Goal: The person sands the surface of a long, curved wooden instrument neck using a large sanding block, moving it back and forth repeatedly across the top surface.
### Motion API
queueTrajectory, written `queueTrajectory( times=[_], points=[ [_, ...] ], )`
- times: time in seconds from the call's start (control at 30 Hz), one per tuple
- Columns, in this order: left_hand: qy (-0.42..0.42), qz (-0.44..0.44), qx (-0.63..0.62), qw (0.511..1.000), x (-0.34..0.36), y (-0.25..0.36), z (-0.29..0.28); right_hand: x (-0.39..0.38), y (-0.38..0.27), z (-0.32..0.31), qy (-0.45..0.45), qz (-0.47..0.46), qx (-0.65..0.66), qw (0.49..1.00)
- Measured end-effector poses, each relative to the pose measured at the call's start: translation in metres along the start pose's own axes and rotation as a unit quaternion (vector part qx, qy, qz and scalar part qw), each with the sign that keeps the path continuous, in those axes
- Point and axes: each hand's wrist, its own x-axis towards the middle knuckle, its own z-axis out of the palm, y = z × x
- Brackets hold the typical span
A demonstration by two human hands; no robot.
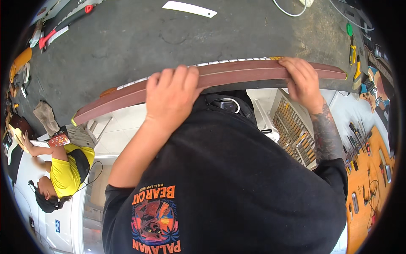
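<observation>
A long, straight, reddish-brown bar (239,75) lies across the near edge of the dark workbench. My left hand (172,95) grips it left of its middle, fingers curled over the far side. Toward the right end, my right hand (302,80) holds the same bar, with the fingertips on its top edge and the thumb on the near side. Just behind the bar shows a narrow strip with white segments and dark cross lines (132,82). A brown tip (108,91) sticks out at its left; the bar covers most of this piece.
On the grey bench top (127,38) lies a white flat strip (189,8). A red-handled tool (47,39) is far left, yellow-handled tools (352,53) far right. A slotted rack (294,127) stands below the bench. A person in yellow (69,171) works at left.
</observation>
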Motion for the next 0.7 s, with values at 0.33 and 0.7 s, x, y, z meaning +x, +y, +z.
queueTrajectory(
  times=[0.33,0.7],
  points=[
    [0.003,-0.024,0.060,0.998,-0.070,-0.108,-0.006,0.069,-0.090,0.050,0.045,-0.039,0.048,0.997],
    [0.022,-0.028,0.053,0.998,-0.076,-0.104,-0.002,0.056,-0.099,0.057,0.042,-0.050,0.049,0.997]
  ],
)
